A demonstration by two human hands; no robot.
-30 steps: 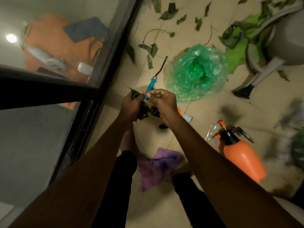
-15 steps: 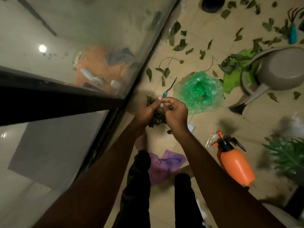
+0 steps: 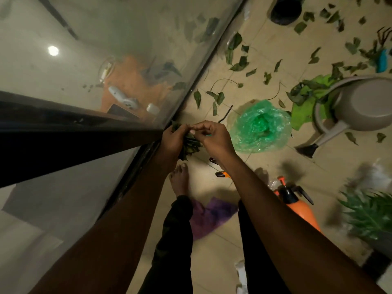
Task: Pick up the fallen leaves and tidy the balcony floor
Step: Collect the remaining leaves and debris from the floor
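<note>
My left hand [image 3: 172, 140] grips a bunch of dark green leaves [image 3: 191, 145] above the tiled balcony floor [image 3: 265, 164]. My right hand [image 3: 214, 136] meets it from the right, its fingertips pinching at the top of the bunch. Several fallen leaves [image 3: 216, 97] lie scattered on the tiles beyond my hands, and more lie at the far right [image 3: 314, 56]. A crumpled green plastic bag [image 3: 259, 126] sits open on the floor just right of my hands.
A glass door with a dark frame [image 3: 186, 85] runs along the left. A grey watering can [image 3: 360, 105] lies on a green cloth [image 3: 305, 109]. An orange spray bottle [image 3: 297, 206], a purple cloth [image 3: 212, 215], a potted plant [image 3: 369, 215] and a black pot [image 3: 285, 10] stand around.
The view has tilted up, showing more floor and leaves farther away. Both hands stay together on the leaf bunch, now close against the door frame.
</note>
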